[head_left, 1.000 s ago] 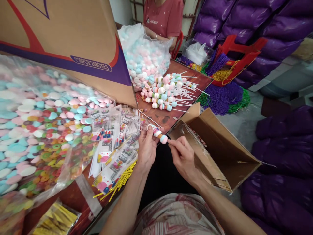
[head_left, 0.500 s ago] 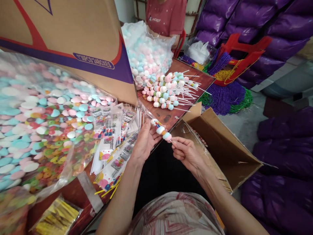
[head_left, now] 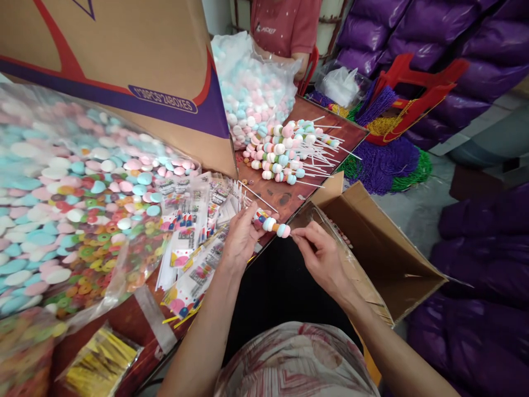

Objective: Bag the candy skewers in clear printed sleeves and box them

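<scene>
A marshmallow skewer (head_left: 270, 225) in a printed clear wrapper lies tilted between my hands above the table edge. My left hand (head_left: 242, 231) is closed around its upper end, palm turned up, hiding part of the printed wrapper. At the lower end, below a pink marshmallow, my right hand (head_left: 318, 251) pinches the thin stick with thumb and fingers; whether the wrapper's edge is in the pinch too, I cannot tell. Beside my left hand are printed wrappers (head_left: 194, 242) in a loose stack, with yellow ties poking out below. Finished-looking unwrapped skewers (head_left: 285, 149) are piled farther back.
Loose marshmallows (head_left: 49, 220) and gummy rings (head_left: 103, 242) cover the left side. A large printed carton (head_left: 124, 66) stands behind them. An open cardboard box (head_left: 372, 242) is at the right. A person in a red shirt (head_left: 285, 27) sits across, behind a marshmallow bag (head_left: 256, 82).
My left fingers have closed further over the skewer's upper end. My right hand has tightened its pinch and turned slightly at the lower end. The view has shifted a little.
</scene>
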`<act>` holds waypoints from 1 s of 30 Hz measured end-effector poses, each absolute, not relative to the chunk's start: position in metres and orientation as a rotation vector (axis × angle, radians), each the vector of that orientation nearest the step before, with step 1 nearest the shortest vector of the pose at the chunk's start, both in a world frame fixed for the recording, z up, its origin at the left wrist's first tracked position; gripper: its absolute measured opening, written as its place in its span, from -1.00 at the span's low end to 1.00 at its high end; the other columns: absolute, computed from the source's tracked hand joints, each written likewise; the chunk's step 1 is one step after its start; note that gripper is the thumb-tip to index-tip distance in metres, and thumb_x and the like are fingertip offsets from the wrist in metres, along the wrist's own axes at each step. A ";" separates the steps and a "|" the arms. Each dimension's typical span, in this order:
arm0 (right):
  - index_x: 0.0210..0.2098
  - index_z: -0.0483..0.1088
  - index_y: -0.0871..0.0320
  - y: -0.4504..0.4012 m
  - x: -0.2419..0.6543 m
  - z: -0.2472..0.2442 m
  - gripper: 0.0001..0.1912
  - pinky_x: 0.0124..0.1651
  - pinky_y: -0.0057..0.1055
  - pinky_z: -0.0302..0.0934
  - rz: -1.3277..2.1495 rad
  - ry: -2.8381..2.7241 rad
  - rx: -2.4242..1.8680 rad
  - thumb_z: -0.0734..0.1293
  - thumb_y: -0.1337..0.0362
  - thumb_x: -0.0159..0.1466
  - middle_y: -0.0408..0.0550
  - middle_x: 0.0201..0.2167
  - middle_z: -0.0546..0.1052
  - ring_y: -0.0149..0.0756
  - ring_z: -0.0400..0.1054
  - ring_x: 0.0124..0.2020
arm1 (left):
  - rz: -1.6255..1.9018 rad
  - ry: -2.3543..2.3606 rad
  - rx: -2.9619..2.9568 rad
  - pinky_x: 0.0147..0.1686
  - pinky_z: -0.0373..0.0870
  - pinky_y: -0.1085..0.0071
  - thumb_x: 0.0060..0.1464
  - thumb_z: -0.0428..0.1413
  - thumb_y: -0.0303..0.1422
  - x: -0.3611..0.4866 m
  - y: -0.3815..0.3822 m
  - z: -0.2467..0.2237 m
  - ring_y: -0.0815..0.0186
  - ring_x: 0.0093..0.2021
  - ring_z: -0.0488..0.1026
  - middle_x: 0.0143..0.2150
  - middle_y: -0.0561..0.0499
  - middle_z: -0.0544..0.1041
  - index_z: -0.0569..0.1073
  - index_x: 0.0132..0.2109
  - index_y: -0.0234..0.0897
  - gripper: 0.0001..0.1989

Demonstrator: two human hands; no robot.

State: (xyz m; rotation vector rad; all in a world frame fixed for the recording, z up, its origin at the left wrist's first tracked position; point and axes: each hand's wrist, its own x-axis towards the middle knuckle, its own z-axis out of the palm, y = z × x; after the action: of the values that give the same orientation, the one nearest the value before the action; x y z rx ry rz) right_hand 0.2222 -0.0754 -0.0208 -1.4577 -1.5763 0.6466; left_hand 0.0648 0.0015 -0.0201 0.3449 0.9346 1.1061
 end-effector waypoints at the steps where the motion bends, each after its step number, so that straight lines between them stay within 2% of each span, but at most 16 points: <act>1: -0.24 0.50 0.18 -0.076 0.223 -0.021 -0.80 -0.34 -0.43 0.12 0.508 -1.671 -1.450 0.23 0.32 0.37 -0.13 -0.44 0.28 -0.39 0.21 -0.41 | 1.098 0.932 0.340 -0.12 0.54 0.22 0.12 0.20 -0.32 0.064 0.001 -0.020 0.17 -0.27 0.64 -0.39 -0.08 0.61 0.42 -0.34 -0.35 -0.81; 4: -0.17 0.46 0.20 -0.076 0.225 -0.021 -0.77 -0.40 -0.45 0.09 0.201 -1.915 -1.449 0.17 0.39 0.41 -0.11 -0.42 0.27 -0.40 0.20 -0.44 | 1.063 0.932 0.322 -0.07 0.53 0.18 0.19 0.14 -0.33 0.061 0.002 -0.018 0.18 -0.24 0.64 -0.38 -0.09 0.62 0.42 -0.33 -0.35 -0.83; 7: -0.19 0.46 0.19 -0.076 0.228 -0.022 -0.75 -0.46 -0.47 0.03 -0.021 -2.053 -1.454 0.15 0.44 0.40 -0.13 -0.44 0.26 -0.42 0.15 -0.49 | 1.016 0.919 0.299 -0.03 0.51 0.16 0.23 0.08 -0.33 0.057 0.003 -0.017 0.18 -0.22 0.63 -0.39 -0.11 0.62 0.42 -0.36 -0.34 -0.79; 10: -0.22 0.46 0.19 -0.078 0.227 -0.025 -0.75 -0.48 -0.47 0.00 -0.158 -2.103 -1.452 0.15 0.45 0.40 -0.13 -0.47 0.26 -0.43 0.11 -0.52 | 1.002 0.897 0.314 -0.02 0.50 0.13 0.26 0.06 -0.31 0.057 0.001 -0.016 0.16 -0.21 0.63 -0.39 -0.14 0.62 0.42 -0.37 -0.34 -0.75; 15: -0.17 0.47 0.19 -0.085 0.212 -0.037 -0.77 -0.48 -0.45 -0.02 -0.266 -2.004 -1.531 0.18 0.46 0.39 -0.11 -0.46 0.28 -0.41 0.11 -0.51 | 1.095 0.895 0.344 -0.04 0.51 0.15 0.30 -0.01 -0.33 0.070 -0.006 -0.016 0.15 -0.19 0.62 -0.40 -0.14 0.62 0.44 -0.37 -0.35 -0.71; 19: -0.13 0.47 0.21 -0.089 0.199 -0.040 -0.76 -0.49 -0.46 0.00 -0.208 -1.934 -1.496 0.18 0.47 0.39 -0.14 -0.49 0.24 -0.42 0.09 -0.53 | 1.132 0.871 0.390 -0.05 0.51 0.22 0.31 -0.03 -0.29 0.074 -0.010 -0.019 0.18 -0.17 0.61 -0.40 -0.11 0.60 0.47 -0.36 -0.35 -0.67; 22: -0.14 0.46 0.20 -0.089 0.197 -0.039 -0.76 -0.46 -0.47 0.06 0.052 -1.869 -1.421 0.17 0.46 0.39 -0.14 -0.46 0.25 -0.42 0.15 -0.49 | 1.106 0.825 0.389 -0.05 0.50 0.25 0.27 0.04 -0.24 0.071 -0.009 -0.021 0.20 -0.16 0.59 -0.37 -0.11 0.60 0.49 -0.33 -0.35 -0.70; 26: -0.19 0.47 0.16 -0.086 0.202 -0.038 -0.81 -0.40 -0.44 0.12 0.395 -1.680 -1.383 0.21 0.39 0.39 -0.15 -0.44 0.26 -0.40 0.20 -0.45 | 1.080 0.797 0.310 -0.06 0.50 0.24 0.16 0.19 -0.23 0.067 -0.007 -0.021 0.26 -0.26 0.58 -0.43 0.00 0.55 0.45 -0.37 -0.32 -0.75; 30: -0.18 0.48 0.15 -0.085 0.200 -0.042 -0.78 -0.39 -0.43 0.15 0.393 -1.689 -1.403 0.19 0.37 0.40 -0.12 -0.44 0.28 -0.37 0.21 -0.44 | 1.139 0.824 0.361 -0.03 0.46 0.30 0.01 0.31 -0.30 0.074 -0.011 -0.021 0.34 -0.30 0.56 -0.47 0.07 0.51 0.43 -0.40 -0.32 -0.77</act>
State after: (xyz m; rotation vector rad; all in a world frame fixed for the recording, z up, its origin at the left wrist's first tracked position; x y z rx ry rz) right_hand 0.2002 -0.0853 -0.0416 -1.4031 -1.6887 0.3931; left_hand 0.0738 -0.0110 -0.0211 0.3613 0.8237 1.1389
